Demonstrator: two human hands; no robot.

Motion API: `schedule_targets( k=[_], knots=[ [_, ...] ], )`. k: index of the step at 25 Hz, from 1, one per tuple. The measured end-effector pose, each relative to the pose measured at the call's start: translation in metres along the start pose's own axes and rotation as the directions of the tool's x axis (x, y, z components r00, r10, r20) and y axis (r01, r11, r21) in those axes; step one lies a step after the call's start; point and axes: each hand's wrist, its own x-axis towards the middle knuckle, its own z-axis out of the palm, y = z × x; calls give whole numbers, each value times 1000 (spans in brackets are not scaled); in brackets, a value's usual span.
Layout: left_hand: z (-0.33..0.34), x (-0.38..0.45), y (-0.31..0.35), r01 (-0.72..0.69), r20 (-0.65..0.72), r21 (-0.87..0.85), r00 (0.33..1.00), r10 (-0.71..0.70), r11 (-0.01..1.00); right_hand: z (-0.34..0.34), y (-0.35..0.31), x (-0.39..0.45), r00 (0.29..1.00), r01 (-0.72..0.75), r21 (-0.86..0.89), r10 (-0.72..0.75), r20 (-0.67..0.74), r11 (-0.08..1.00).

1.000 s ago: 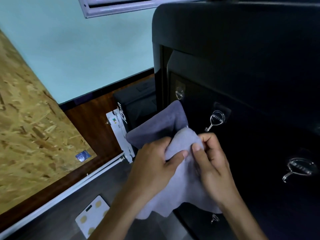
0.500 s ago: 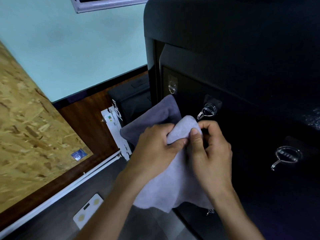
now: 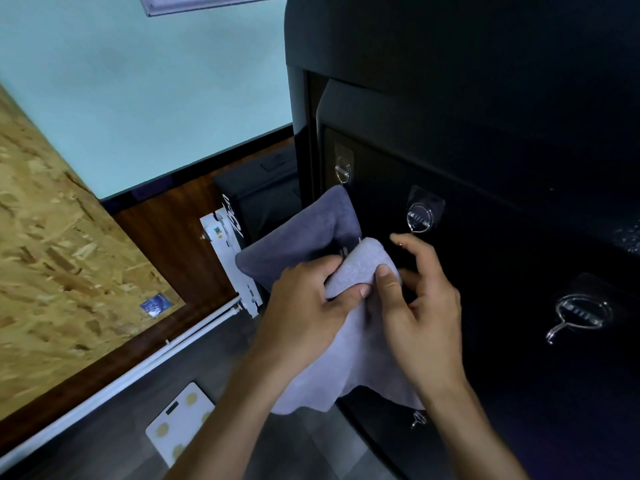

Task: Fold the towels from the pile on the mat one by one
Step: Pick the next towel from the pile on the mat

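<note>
Both forearms enter from the lower edge, cut off below the elbows. On the dark grey floor [image 3: 104,424] beside the left forearm lies a white bathroom scale [image 3: 180,422] with pale yellow dots, partly hidden by that arm.

The left hand [image 3: 304,306] has its grip closed on a light grey towel [image 3: 353,348], thumb on the front and fingers curled behind the bunched upper edge. The right hand [image 3: 419,306] presses its thumb on the same bunch; its other fingers are spread and lifted off the cloth, the forefinger reaching toward a clear adhesive hook [image 3: 419,216]. The towel is held up in the air against a black cabinet front [image 3: 502,237], its lower edge hanging free. Whether it is caught on a hook under the bunch cannot be told, since the hands cover that spot.

Behind it a darker grey towel [image 3: 304,233] hangs below another clear hook [image 3: 343,169]; its top disappears behind that hook's mount. A third hook [image 3: 581,315] sits farther right on the cabinet, and a small metal piece [image 3: 418,419] shows below the towel's hem, too small to identify.

Farther off are a white pipe [image 3: 194,332] along the floor's edge, a white box [image 3: 228,258] with dark lettering, a chipboard panel [image 3: 45,258] with a blue sticker [image 3: 156,304], a brown wooden skirting [image 3: 173,220], and a pale green wall [image 3: 138,91] with a vent [image 3: 194,1] cut off at the top.
</note>
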Motion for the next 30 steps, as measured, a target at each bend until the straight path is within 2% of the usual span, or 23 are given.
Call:
schedule_targets(
  k=[2,6,10,15,18,21,26,30],
  knots=[
    [-1,-2,2,-16,-25,22,1000,17,1000,2,5,-4,1000,4,6,-4,-20,1000],
    [2,-2,4,-21,-49,-30,999,20,999,4,0,-9,989,68,134,-50,-136,989],
    [-6,14,18,-94,-43,-30,995,93,995,2,-3,9,963,138,-6,-135,-233,990],
    [-5,30,26,-87,34,-44,995,89,995,7,2,13,903,186,-145,-227,-364,972],
    [-7,28,28,-111,28,-18,993,112,994,9,3,10,868,219,-169,-271,-415,961],
    [-8,30,31,-139,39,-55,989,142,989,3,1,13,868,231,-169,-282,-408,958],
    [11,27,28,-163,48,120,986,158,979,0,12,4,916,126,-331,-237,-322,935],
    [15,24,21,-165,74,59,984,160,985,2,17,1,927,59,-404,-200,-316,913]
  ],
)
